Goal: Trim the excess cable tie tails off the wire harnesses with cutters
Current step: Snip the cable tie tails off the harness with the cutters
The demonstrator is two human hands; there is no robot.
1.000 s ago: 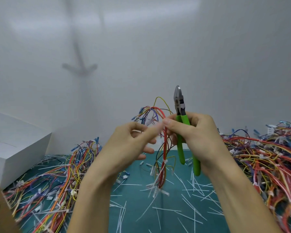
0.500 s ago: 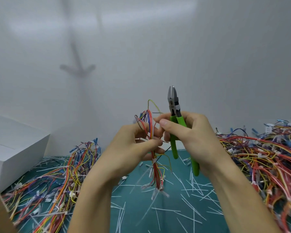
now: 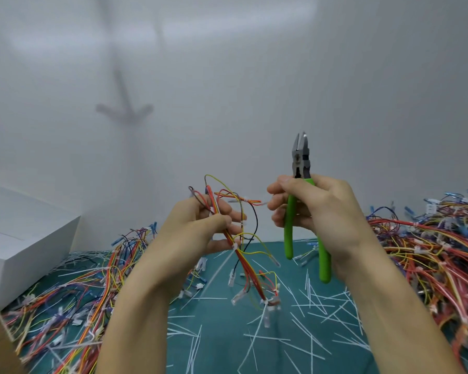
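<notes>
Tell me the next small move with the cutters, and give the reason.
Probably tilt the cutters down and left to the white tie tail jutting from the harness under the left hand. The right hand holds the cutters pointing up, blades slightly apart, clear of the wires, so no cut is possible yet.

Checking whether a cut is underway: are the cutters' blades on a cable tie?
No, the cutters stand upright in the right hand, their tip touching nothing.

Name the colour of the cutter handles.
Cutter handles: bright green, clearest in the head view.
</notes>
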